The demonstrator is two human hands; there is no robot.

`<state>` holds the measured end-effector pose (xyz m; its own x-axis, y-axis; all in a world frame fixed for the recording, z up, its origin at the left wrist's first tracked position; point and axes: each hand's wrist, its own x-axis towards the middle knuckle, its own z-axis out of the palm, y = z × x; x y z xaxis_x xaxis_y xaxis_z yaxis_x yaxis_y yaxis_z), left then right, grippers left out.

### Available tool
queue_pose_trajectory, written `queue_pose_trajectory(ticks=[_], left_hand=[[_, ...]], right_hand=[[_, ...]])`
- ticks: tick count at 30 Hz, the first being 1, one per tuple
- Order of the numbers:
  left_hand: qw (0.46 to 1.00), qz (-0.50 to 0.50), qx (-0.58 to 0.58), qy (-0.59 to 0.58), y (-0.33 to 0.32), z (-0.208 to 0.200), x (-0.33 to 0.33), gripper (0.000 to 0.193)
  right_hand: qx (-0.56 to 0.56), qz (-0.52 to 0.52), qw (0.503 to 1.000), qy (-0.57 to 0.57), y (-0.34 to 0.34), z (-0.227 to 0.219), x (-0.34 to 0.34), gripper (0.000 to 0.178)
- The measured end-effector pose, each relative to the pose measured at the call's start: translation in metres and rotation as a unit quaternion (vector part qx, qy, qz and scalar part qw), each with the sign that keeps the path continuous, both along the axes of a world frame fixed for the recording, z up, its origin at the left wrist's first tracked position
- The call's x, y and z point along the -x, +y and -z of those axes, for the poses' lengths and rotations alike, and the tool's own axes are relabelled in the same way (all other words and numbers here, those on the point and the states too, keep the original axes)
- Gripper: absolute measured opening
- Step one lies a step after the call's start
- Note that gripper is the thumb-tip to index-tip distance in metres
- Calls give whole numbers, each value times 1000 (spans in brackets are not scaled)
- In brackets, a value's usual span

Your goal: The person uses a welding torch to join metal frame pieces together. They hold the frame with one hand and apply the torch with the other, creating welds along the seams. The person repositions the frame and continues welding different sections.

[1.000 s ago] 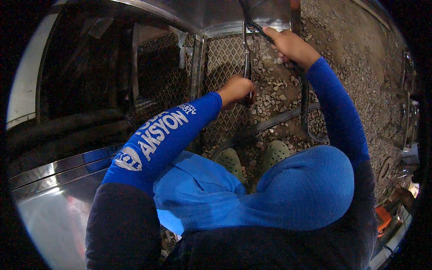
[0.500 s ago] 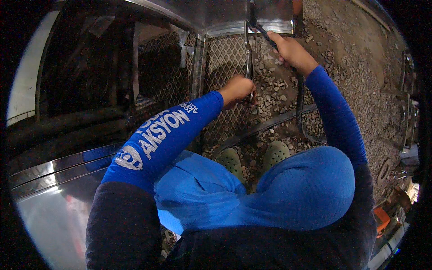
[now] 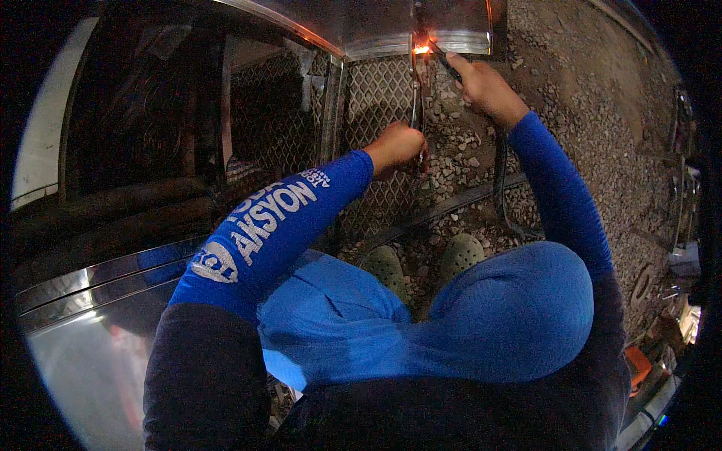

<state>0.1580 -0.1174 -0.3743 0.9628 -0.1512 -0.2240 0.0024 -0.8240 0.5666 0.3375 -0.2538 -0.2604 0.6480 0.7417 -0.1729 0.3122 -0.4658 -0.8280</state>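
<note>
Left hand [image 3: 397, 149] grips a metal bar [image 3: 416, 101], right hand [image 3: 487, 90] a welding tool [image 3: 447, 66]; the glowing joint [image 3: 422, 49] at one o'clock looks unfinished.

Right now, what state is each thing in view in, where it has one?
Left hand, closed around metal rod
Right hand, closed around black tool
Metal rod, held
Black tool, held, tip beside orange glow
Orange glow, lit, at metal panel's lower edge
Green clogs, worn
Blue sleeves, reaching the wrists

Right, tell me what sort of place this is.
Probably a rough metalworking yard: bright orange glow at the edge of a shiny metal panel, diamond-patterned metal mesh, and loose gravel for ground.
</note>
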Motion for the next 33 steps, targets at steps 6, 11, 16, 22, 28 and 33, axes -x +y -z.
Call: queue_pose_trajectory(ticks=[6,11,16,22,28,33], left_hand=[[992,-36,55,103,-8,-18,-6,23],[933,-175,239,202,-11,-31,-3,24],[950,-114,241,162,0,-30,-8,24],[804,-288,435,286,-19,-82,-10,15],[840,-226,439,227,-20,-80,-11,15],[846,-265,384,258,-34,-107,-20,13]], right_hand=[[-1,57,998,2,-15,15,-2,68],[84,120,981,127,-22,-1,-4,76],[-37,123,989,68,-37,4,-5,55],[-35,123,990,54,-88,-7,-12,57],[-38,168,978,116,-105,-31,-2,57],[-67,152,978,125,-106,-29,-3,58]])
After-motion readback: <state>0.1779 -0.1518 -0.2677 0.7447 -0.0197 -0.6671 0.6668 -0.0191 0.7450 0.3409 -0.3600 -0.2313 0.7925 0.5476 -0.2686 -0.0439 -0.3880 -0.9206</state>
